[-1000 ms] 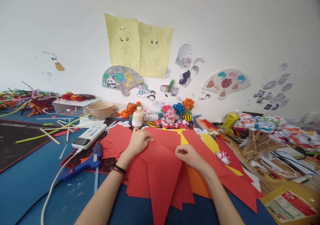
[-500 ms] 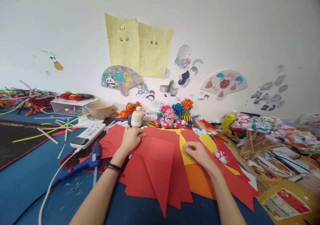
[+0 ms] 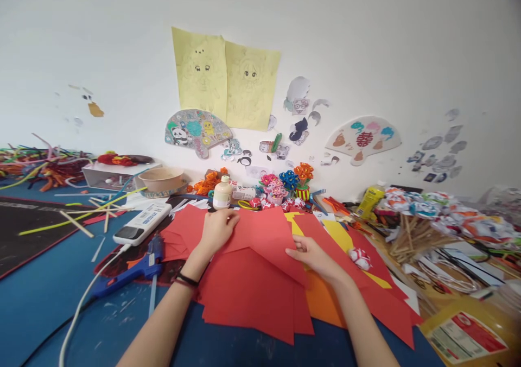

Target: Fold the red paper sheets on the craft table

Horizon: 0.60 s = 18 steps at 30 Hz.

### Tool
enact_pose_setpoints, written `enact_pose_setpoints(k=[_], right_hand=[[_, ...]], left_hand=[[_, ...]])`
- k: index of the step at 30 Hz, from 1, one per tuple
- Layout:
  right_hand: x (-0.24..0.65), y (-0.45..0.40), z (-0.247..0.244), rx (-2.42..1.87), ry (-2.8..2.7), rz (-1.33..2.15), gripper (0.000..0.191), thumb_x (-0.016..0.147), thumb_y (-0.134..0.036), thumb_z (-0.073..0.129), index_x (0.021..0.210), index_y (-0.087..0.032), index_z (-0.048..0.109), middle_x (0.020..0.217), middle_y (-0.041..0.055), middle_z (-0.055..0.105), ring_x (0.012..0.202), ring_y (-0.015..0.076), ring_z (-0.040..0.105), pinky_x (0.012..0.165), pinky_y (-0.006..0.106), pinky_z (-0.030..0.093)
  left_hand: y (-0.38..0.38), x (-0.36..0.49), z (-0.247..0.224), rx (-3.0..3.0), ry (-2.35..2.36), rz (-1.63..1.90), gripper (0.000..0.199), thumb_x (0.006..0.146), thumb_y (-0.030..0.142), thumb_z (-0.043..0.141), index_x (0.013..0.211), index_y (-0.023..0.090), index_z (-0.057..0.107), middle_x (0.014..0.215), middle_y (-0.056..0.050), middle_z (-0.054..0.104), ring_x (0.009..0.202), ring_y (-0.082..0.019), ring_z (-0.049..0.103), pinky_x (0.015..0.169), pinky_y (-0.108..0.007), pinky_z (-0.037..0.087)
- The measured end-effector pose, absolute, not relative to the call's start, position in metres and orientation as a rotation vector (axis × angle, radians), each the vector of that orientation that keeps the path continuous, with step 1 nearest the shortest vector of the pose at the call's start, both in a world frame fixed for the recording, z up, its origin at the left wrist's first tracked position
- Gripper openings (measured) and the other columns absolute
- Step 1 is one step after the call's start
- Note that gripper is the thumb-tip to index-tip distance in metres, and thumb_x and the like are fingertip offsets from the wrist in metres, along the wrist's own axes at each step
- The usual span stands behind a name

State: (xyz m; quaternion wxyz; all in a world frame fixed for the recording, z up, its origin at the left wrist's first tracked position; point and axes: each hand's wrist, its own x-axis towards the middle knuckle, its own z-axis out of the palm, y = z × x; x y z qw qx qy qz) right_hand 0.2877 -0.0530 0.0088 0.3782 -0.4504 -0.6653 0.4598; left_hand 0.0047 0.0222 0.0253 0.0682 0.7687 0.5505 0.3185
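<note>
Blue bench (image 3: 228, 352): red sheet between two hands

The bench fills the lower frame. A red stack (image 3: 250, 296) lies at lower centre, an orange sheet (image 3: 324, 301) beside its right edge. A glue gun (image 3: 128, 277) lies at lower left.

The top red sheet (image 3: 271, 236) is at frame centre, over the far part of the stack. Its long axis slants from upper left to lower right, one corner pointing toward the orange sheet. Whether the line near its middle is a crease or an overlap cannot be told.

Relation: the sheet lies to the right of the left hand's fingers and to the left of the right hand's fingers. The right hand (image 3: 311, 254) is nearer the slanting corner; its thumb overlaps the sheet's edge, with a narrow gap to the fingers. A firm pinch cannot be confirmed. The left hand (image 3: 220, 230) rests on red paper with fingers bent downward; its grip cannot be told.

Beyond: a bottle (image 3: 222, 195), flowers (image 3: 274, 187), then the white wall (image 3: 345, 41).

Change from half a second earlier: the sheet's point, then directed at the bottom edge, is now swung rightward; the right hand, then clear of it, is now at its edge.
</note>
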Motion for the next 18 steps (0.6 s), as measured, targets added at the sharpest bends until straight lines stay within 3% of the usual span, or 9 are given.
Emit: enact_pose_setpoints(k=[2,4,7,11,16,18], right_hand=[[0.286,-0.052,0.011,-1.099,-1.637,1.224,0.038,0.078,-0.052,0.069,0.092,-0.017,0.065,0.087,0.0038,0.066,0.08,0.0186,0.06,0.08,0.032,0.047],[0.286,-0.052,0.013,-1.057,-1.586,1.295,0.04,0.079,-0.051,0.068,0.101,-0.017,0.066,0.097,0.0068,0.069,0.089,0.0218,0.063,0.086,0.036,0.047],[0.289,-0.053,0.014,-1.058,-1.549,1.321,0.043,0.08,-0.05,0.068,0.108,-0.018,0.067,0.106,0.0096,0.069,0.098,0.0246,0.064,0.091,0.039,0.046],[0.295,-0.054,0.014,-1.14,-1.54,1.264,0.046,0.078,-0.049,0.07,0.111,-0.017,0.067,0.109,0.0108,0.07,0.101,0.0257,0.064,0.091,0.039,0.047],[0.307,-0.052,0.007,-1.266,-1.475,1.206,0.057,0.072,-0.054,0.072,0.117,-0.021,0.065,0.116,0.0125,0.068,0.108,0.0283,0.062,0.094,0.043,0.047],[0.316,-0.049,-0.001,-1.371,-1.41,1.103,0.061,0.068,-0.054,0.075,0.118,-0.021,0.065,0.123,0.0139,0.065,0.115,0.0296,0.059,0.098,0.044,0.044]], left_hand=[[0.012,0.015,0.027,2.523,1.56,0.939,0.038,0.09,0.044,0.052,0.121,0.023,0.06,0.12,-0.009,0.066,0.111,-0.027,0.057,0.093,-0.039,0.035],[0.002,0.025,0.027,2.711,1.342,0.797,0.066,0.082,0.053,0.061,0.139,0.025,0.042,0.139,-0.012,0.052,0.126,-0.03,0.046,0.103,-0.044,0.029],[-0.007,0.035,0.025,2.834,1.142,0.561,0.093,0.073,0.046,0.072,0.149,0.024,0.023,0.153,-0.015,0.032,0.137,-0.033,0.034,0.109,-0.05,0.024],[-0.007,0.029,0.024,2.717,1.069,0.477,0.082,0.078,0.026,0.066,0.149,0.025,0.025,0.154,-0.013,0.032,0.135,-0.032,0.037,0.108,-0.046,0.031],[-0.001,0.006,0.031,2.241,0.802,0.427,0.072,0.086,0.03,0.057,0.15,0.023,0.024,0.145,-0.012,0.046,0.131,-0.025,0.046,0.103,-0.036,0.04],[0.0,0.0,0.038,2.082,0.793,0.527,0.065,0.086,0.035,0.057,0.146,0.024,0.034,0.141,-0.01,0.051,0.129,-0.024,0.048,0.102,-0.034,0.042]])
